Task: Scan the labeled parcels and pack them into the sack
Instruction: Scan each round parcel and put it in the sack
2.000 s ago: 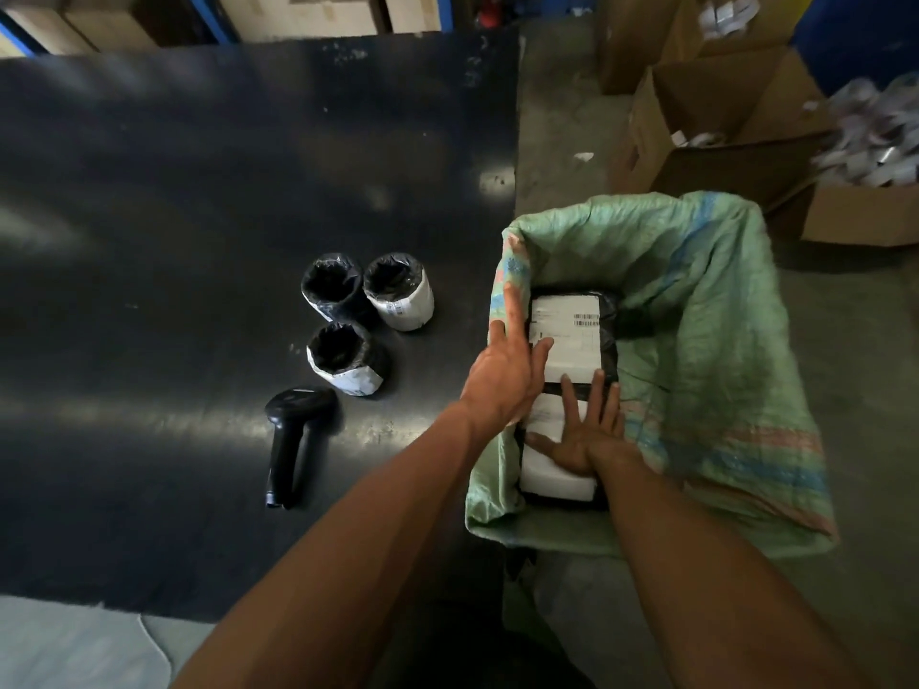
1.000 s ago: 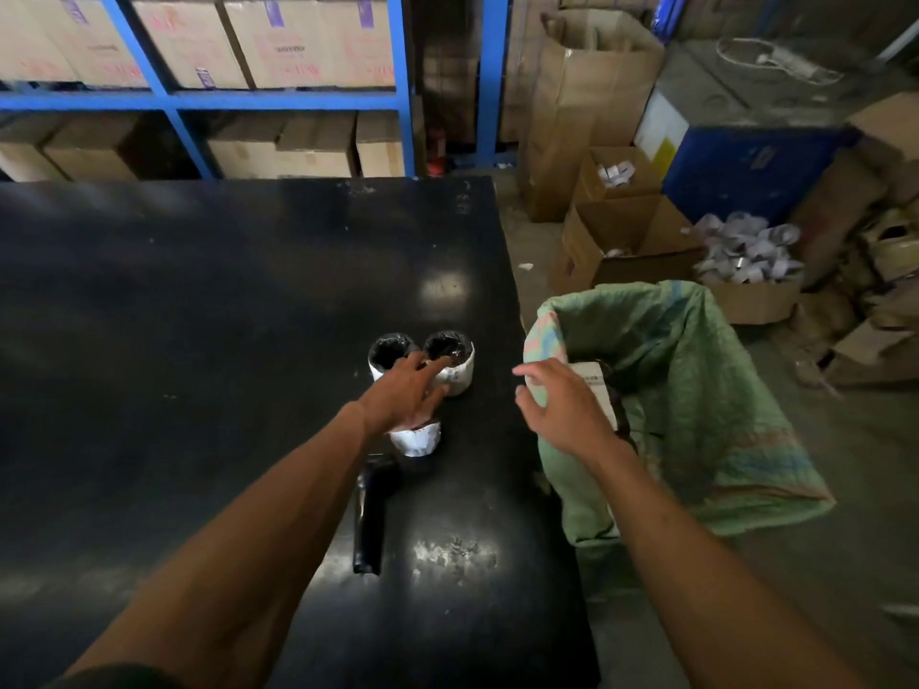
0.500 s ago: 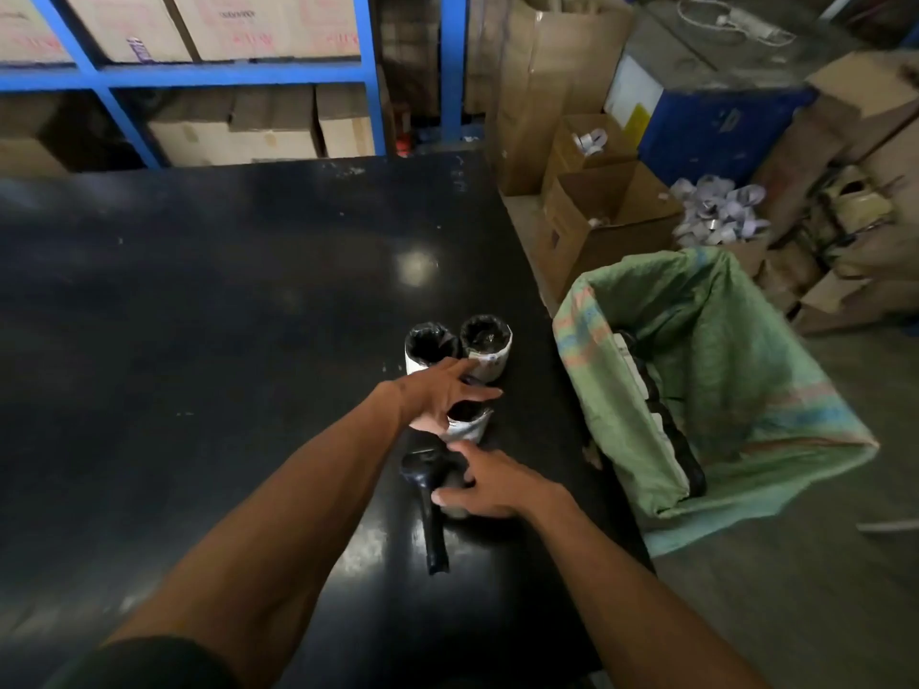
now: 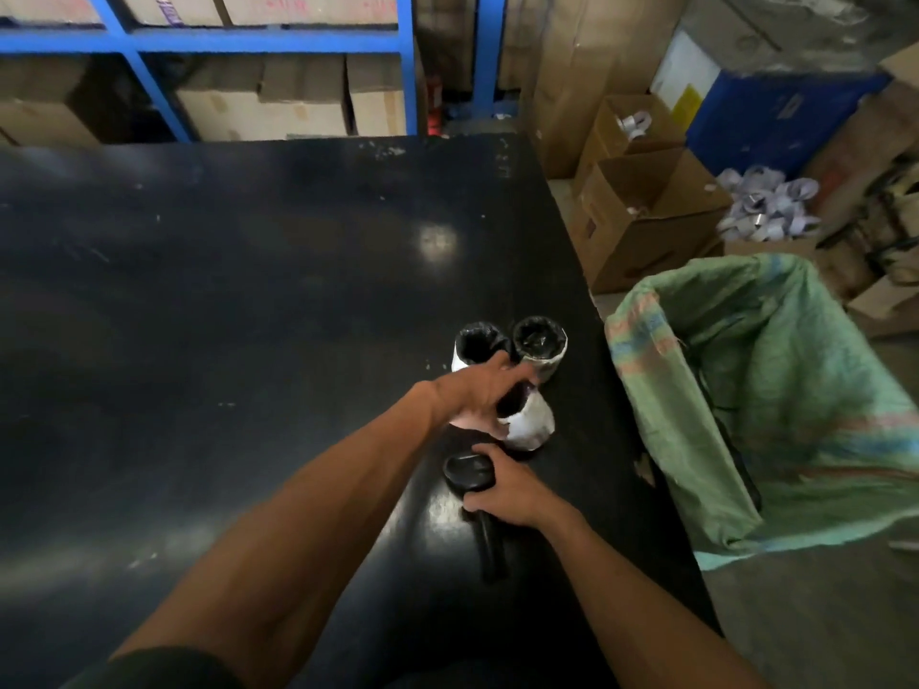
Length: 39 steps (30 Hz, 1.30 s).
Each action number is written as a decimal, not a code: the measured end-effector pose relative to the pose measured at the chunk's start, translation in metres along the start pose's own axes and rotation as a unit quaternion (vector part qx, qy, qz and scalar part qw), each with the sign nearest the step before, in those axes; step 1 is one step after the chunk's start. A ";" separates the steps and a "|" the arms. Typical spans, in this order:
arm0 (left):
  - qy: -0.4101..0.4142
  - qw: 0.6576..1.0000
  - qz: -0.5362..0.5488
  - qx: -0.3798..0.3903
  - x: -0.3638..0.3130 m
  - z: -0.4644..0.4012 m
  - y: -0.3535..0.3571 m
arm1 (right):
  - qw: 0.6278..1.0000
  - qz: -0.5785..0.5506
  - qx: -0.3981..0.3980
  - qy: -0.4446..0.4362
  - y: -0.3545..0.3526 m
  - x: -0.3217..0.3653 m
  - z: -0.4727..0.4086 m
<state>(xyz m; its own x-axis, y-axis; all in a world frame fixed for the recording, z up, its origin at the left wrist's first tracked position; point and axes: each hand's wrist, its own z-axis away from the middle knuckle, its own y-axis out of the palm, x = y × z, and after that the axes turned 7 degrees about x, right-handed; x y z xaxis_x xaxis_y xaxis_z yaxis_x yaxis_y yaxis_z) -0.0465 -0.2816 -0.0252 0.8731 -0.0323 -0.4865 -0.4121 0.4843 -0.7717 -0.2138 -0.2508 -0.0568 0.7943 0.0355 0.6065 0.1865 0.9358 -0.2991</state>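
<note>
Gripping now: left hand (image 4: 480, 395) fingers round near parcel (image 4: 529, 417), right hand (image 4: 507, 492) newly clasping scanner (image 4: 472, 472)

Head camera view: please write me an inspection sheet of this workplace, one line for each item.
Surface: black table, scuffed, mostly bare.
Job's things: three parcels grouped together, nearest parcel tilted; scanner lying on the table; green sack open beside the table's right edge.
Clutter: nothing seen on the table.
Grippers: left hand grips the nearest parcel; right hand closes around the scanner.
Cables: nothing seen.
Surroundings: open cardboard boxes on the floor; blue shelving with boxes behind.
</note>
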 end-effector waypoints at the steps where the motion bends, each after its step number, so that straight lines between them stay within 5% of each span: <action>1: -0.007 0.998 0.044 -0.031 0.003 0.006 -0.005 | 1.000 -0.009 -0.001 -0.001 -0.003 0.000 0.002; 9: -0.103 0.935 0.248 -0.232 0.022 0.069 -0.042 | 0.996 -0.067 -0.029 -0.053 -0.033 0.014 0.022; 23: -0.179 0.821 0.333 -0.428 0.036 0.146 0.008 | 0.922 -0.291 -0.121 -0.225 -0.054 0.068 0.065; 39: -0.210 0.833 0.261 -0.440 0.032 0.155 0.028 | 0.904 -0.188 -0.201 -0.326 -0.047 0.095 0.085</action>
<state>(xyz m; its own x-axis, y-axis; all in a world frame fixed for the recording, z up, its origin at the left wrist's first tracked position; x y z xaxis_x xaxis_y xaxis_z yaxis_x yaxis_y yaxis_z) 0.0106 -0.1330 0.0006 0.4525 0.3807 -0.8064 -0.6349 -0.4975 -0.5911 -0.1958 -0.2617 0.0776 0.1462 0.0625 0.9873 0.6722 0.7259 -0.1456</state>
